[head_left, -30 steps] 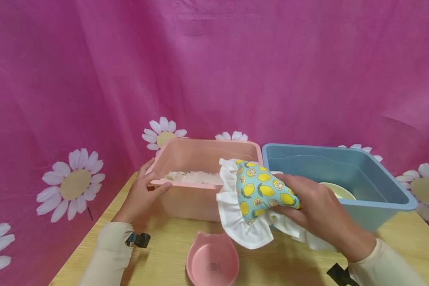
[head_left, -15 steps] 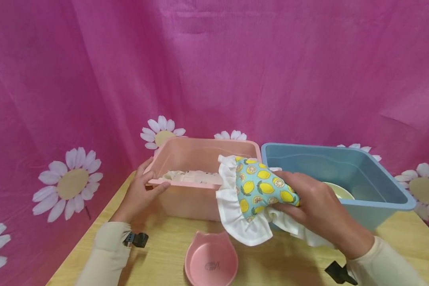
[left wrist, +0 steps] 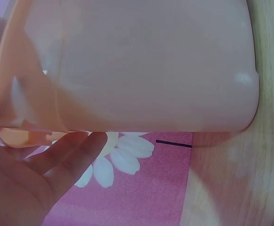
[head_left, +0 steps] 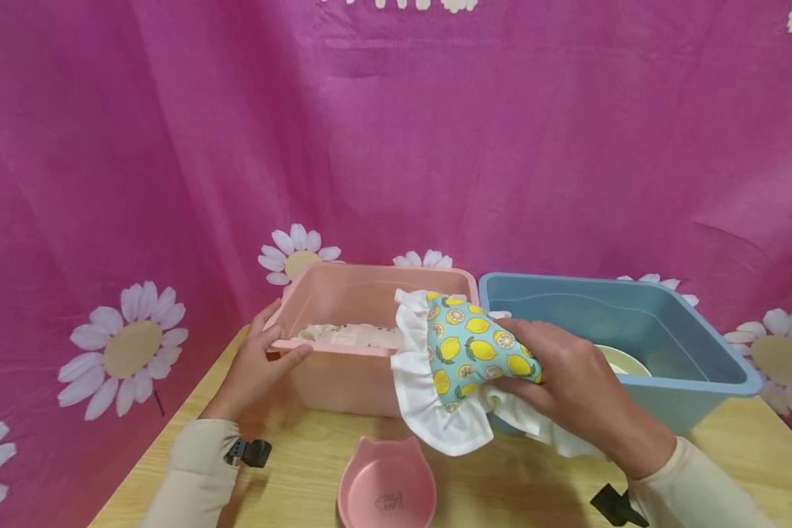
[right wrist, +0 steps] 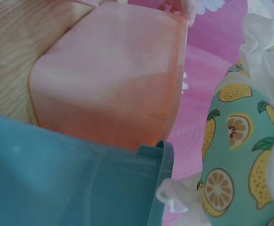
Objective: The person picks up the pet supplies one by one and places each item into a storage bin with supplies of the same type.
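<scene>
My right hand pinches a piece of turquoise cloth printed with lemons and edged with white ruffles. It hangs in front of the pink bin, near the adjoining corner of the blue bin. The same lemon-print cloth fills the right side of the right wrist view; its exact kind cannot be told. My left hand grips the pink bin's near left corner, thumb over the front rim and fingers along the side. In the left wrist view, two fingers of it touch the bin wall. Pale speckled fabric lies inside the pink bin.
To the right of the pink bin stands a blue bin with a pale round dish inside. A pink cat-eared bowl with a fishbone print sits at the front of the wooden table. A magenta daisy curtain hangs behind.
The head view has tilted up slightly, so everything appears a little lower. Both hands keep their holds, and the lemon-print cloth has shifted only slightly left in view.
</scene>
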The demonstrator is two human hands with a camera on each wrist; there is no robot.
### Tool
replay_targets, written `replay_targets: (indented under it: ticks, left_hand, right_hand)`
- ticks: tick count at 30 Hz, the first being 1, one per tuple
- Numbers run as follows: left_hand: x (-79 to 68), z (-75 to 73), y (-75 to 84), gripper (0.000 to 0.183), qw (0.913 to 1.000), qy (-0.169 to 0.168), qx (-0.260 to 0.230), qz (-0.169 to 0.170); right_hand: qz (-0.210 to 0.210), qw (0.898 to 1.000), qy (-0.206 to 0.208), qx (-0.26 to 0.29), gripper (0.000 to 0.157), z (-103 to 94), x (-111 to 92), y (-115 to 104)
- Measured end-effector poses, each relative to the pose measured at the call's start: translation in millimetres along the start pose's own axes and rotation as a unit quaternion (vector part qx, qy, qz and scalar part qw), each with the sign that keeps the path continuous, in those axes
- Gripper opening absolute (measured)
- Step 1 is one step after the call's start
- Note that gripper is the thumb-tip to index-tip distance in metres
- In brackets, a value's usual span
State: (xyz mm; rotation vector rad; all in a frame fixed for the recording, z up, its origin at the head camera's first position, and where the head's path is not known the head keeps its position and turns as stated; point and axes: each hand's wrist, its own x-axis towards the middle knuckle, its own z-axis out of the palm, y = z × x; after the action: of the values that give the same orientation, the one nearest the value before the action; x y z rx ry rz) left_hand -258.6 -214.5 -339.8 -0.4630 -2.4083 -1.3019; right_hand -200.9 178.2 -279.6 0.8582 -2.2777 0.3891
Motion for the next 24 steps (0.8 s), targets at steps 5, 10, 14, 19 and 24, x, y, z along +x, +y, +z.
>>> replay_targets:
  ticks: [5,10,14,19,24]
  left_hand:
    - [-0.5,1.0,0.1,0.033,1.0,0.003,0.0,0.001]
    - [-0.9,0.3,-0.1,0.032,1.0,0.004,0.001,-0.004]
    - [-1.2,0.9,-0.9,0.033,1.0,0.004,-0.002,-0.005]
    - [-1.1,1.0,-0.8,0.034,1.0,0.005,-0.005,0.0]
    - [-1.2,-0.1,-1.1,0.038,1.0,0.004,-0.005,-0.001]
  right_hand:
    - [-0.005,1.0,0.01,-0.006,0.068,1.2,4.3,-2.1]
    - [-0.009,1.0,0.009,0.0,0.068,2.3,9.7,-3.6]
    - [-0.013,1.0,0.01,0.002,0.067,3.4,12.2,-3.9]
    - [-0.015,1.0,0.015,-0.001,0.068,4.8,14.7,-3.7]
    - [-0.014,1.0,0.013,-0.005,0.07,7.0,17.5,-5.0]
